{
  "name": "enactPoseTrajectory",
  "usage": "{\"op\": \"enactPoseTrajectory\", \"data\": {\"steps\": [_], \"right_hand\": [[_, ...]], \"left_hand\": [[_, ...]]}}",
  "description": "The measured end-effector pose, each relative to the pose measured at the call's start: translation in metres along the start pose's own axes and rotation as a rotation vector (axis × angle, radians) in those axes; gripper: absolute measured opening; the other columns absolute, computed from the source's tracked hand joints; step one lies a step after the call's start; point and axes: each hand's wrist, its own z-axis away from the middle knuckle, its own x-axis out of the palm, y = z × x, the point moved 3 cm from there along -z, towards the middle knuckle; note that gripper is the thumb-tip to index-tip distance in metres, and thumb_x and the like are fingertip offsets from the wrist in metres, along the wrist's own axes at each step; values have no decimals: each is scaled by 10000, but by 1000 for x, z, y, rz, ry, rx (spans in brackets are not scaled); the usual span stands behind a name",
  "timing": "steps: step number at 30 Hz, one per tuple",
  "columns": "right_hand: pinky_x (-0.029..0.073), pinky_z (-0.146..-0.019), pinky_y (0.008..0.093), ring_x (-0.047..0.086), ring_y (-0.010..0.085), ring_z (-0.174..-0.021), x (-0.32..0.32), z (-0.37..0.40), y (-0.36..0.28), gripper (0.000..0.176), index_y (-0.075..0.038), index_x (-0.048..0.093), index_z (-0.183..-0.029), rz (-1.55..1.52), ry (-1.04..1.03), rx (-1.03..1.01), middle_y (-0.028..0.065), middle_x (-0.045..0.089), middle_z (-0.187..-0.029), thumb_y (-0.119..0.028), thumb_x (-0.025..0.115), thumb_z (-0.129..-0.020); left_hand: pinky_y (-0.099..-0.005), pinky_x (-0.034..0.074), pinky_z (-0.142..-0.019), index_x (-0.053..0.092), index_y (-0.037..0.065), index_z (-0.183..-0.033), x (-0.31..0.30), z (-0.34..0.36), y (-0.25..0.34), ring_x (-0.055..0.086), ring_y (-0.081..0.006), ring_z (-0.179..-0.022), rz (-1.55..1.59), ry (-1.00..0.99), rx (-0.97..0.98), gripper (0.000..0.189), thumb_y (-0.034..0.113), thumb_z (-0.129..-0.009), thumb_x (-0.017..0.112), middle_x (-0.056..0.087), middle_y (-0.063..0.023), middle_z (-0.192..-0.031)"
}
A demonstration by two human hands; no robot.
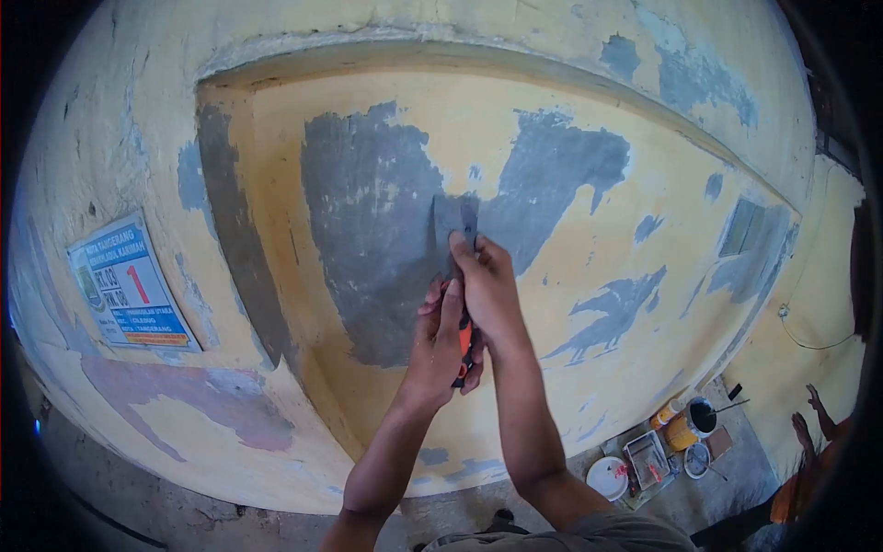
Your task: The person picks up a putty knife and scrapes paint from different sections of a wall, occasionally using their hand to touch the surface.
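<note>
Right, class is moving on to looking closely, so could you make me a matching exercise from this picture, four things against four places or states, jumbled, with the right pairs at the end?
Things:
1. scraper
2. sign
3. bucket
4. right hand

Places or states:
A. closer to the blade than the left hand
B. on the wall at the left, showing a large red 1
C. yellow, at the lower right
D. held in both hands

Right pairs: 1-D, 2-B, 3-C, 4-A
</note>
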Motion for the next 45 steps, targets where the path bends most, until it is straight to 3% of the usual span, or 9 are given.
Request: {"op": "enactPoseTrajectory", "data": {"steps": [5,12,20,28,35,38,45], "right_hand": [[554,-509,391,599,214,-512,1,11,-21,295,-9,511,-882,-34,-20,133,120,578,-594,-285,542,-981],[535,-505,365,597,204,-510,-1,16,-29,297,-11,529,-881,40,12,261,112,578,-604,-293,547,-972],[520,-485,350,581,196,-481,11,19,-14,336,-15,532,-854,116,132,93,103,582,-592,-327,536,-978],[506,-459,354,587,238,-465,15,15,-22,381,-27,506,-796,99,135,155,118,578,-581,-367,536,-967],[531,-461,383,597,250,-471,14,12,-33,357,11,502,-835,159,111,185,127,573,-579,-310,496,-991],[490,-483,313,564,187,-490,16,16,-32,363,-24,538,-829,104,123,171,96,571,-583,-363,549,-961],[496,-447,366,580,231,-462,10,11,-25,368,-20,519,-819,91,140,187,115,566,-578,-356,539,-966]], "left_hand": [[-266,331,-266,442,121,-1044,9,7,3,436,-150,-324,131,-70,-125,286,401,-1030,390,492,-64,-581],[-295,336,-246,431,124,-1030,20,15,10,457,-169,-318,305,-135,-157,276,395,-1031,382,501,-77,-586],[-286,330,-246,462,94,-976,-4,13,3,447,-157,-311,201,-158,-126,302,378,-1034,377,503,-59,-594],[-278,333,-257,467,78,-921,-3,9,14,457,-156,-324,265,-209,-173,345,400,-1026,402,495,-60,-594],[-302,334,-247,448,81,-942,4,6,14,456,-164,-319,329,-222,-172,311,376,-1030,401,509,-66,-610],[-300,331,-248,446,74,-930,2,9,17,457,-165,-320,378,-214,-149,305,358,-1032,399,515,-66,-614],[-294,327,-246,423,99,-1001,3,12,12,450,-156,-321,337,-216,-155,239,336,-1030,405,495,-57,-600]]}}
